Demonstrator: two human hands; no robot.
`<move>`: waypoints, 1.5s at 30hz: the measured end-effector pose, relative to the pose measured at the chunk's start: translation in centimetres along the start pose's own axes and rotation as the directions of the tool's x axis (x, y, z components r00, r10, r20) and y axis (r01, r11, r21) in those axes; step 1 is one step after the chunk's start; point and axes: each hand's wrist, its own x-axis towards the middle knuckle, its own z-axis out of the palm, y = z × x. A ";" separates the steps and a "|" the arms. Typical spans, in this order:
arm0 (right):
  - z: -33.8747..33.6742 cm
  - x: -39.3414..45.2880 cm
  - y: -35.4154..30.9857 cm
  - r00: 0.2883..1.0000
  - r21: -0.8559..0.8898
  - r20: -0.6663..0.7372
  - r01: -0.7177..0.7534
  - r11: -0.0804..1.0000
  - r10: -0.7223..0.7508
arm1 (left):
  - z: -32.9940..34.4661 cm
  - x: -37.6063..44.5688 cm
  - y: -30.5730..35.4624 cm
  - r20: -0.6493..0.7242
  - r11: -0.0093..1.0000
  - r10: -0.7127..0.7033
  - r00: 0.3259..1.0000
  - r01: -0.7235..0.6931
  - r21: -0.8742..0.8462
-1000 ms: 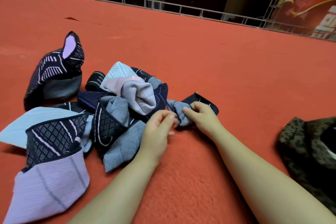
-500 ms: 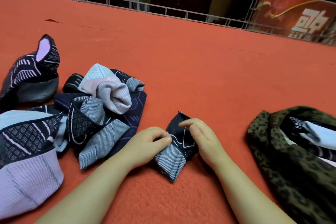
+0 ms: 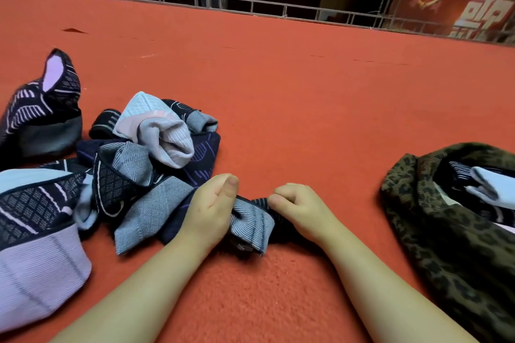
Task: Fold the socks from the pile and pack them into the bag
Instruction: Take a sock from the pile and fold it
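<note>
A dark sock with a grey striped cuff (image 3: 252,221) lies bunched on the red carpet between my hands. My left hand (image 3: 209,209) grips its left end, thumb on top. My right hand (image 3: 302,210) pinches its right end with curled fingers. The pile of socks (image 3: 147,164), dark patterned, grey and pale lilac, lies to the left, touching my left hand. A leopard-print bag (image 3: 434,228) sits open at the right with folded socks (image 3: 490,186) inside.
A dark sock with a lilac inside (image 3: 47,108) stands apart at the far left. Large lilac and navy socks (image 3: 39,234) lie at the near left. A metal truss rail (image 3: 250,5) borders the carpet's far edge.
Both hands drew the sock out of the pile toward me and bunched it; the grey cuff now lies on top. The view shifted right, showing more of the bag.
</note>
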 end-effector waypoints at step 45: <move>1.7 -0.5 -1.7 0.968 0.884 -0.136 0.022 0.467 0.211 | 0.6 0.6 1.0 0.035 0.657 -0.484 0.874 0.390 -0.645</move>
